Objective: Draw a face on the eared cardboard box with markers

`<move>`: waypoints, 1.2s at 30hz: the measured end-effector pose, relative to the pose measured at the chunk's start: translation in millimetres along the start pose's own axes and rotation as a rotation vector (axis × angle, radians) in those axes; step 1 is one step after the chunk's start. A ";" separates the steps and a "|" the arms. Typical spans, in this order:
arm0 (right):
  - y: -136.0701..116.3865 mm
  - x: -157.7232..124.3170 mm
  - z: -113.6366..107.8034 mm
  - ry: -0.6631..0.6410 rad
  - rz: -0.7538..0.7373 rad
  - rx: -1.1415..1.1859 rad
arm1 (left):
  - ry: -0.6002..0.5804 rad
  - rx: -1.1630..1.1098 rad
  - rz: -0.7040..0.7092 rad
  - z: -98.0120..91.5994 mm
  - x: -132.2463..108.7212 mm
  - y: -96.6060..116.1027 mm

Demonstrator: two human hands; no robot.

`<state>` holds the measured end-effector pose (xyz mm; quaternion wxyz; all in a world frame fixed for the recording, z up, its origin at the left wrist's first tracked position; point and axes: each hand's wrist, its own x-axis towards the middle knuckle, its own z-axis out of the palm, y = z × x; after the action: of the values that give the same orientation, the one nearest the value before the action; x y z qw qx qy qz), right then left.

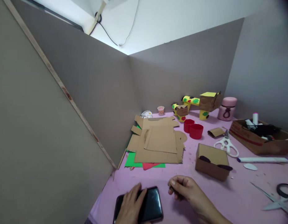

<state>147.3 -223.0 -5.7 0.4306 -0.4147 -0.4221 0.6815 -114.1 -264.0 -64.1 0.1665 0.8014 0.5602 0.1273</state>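
Observation:
My left hand point(131, 206) lies across a black smartphone point(154, 203) at the bottom edge of the view. Its fingers are stretched out over the phone, their tips near the far edge. To the right, my right hand point(184, 189) is raised a little over the pink tabletop, with thumb and forefinger closed in a pinch. A small dark piece shows between those fingertips, too small to name. Nearest to this hand stands a small brown cardboard box point(212, 161) with dark oval pieces on its front edge.
Cardboard sheets point(160, 140) lie over green paper point(131, 160) at left. Red rings point(196, 131), yellow spotted cardboard animals point(191, 101) and a pink flask point(227, 109) stand behind. White scissors point(226, 146), a marker point(262, 160), a filled box point(255, 146) and open black-handled scissors point(275, 201) lie right.

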 end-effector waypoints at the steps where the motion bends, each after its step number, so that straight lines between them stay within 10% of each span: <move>1: 1.4 -1.4 -3.9 0.006 0.009 -0.001 | 0.006 0.035 0.017 0.2 0.3 -1.8; 13: 23.4 -13.6 -47.7 0.098 0.008 -0.004 | 0.388 0.279 -0.346 -63.2 47.5 16.1; 21: 13.9 -12.3 -62.8 0.238 -0.109 0.004 | 0.433 0.223 -0.432 -63.8 87.2 18.8; 31: -20.3 -46.5 -112.8 0.836 -0.587 -0.072 | -0.088 -0.525 0.188 -13.7 184.5 153.2; 36: -24.1 -46.8 -123.8 0.898 -0.663 -0.094 | -0.189 -0.809 0.281 7.1 229.3 185.4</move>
<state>281.3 -233.2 -10.9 0.7404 -0.5281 -0.3351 0.2462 125.3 -108.1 9.3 0.4987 0.7481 0.3330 0.2840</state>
